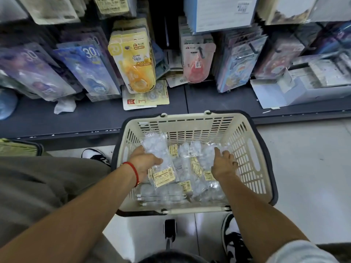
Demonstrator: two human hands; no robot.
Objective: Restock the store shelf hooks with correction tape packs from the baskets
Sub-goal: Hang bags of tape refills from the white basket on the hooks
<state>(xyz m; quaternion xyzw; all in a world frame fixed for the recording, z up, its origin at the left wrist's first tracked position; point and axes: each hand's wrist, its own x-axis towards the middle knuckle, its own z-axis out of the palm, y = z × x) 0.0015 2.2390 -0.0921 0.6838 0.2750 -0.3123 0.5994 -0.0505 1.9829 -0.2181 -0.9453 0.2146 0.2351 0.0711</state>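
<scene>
Left grip (146,162) pinches a clear pack (157,150); right grip (224,164), beside it, is spread over more packs (207,156) filling the basket (247,147). Restocking looks barely begun.

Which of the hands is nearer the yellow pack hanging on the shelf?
Left. The left hand is almost straight below the yellow pack; the right hand is further off to the right.

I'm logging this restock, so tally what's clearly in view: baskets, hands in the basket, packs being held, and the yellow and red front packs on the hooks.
Basket: 1
Hands in the basket: 2, left hand and right hand
Held pack: 1, in the left hand
Yellow pack: 1
Red pack: 1
Total: 6
</scene>
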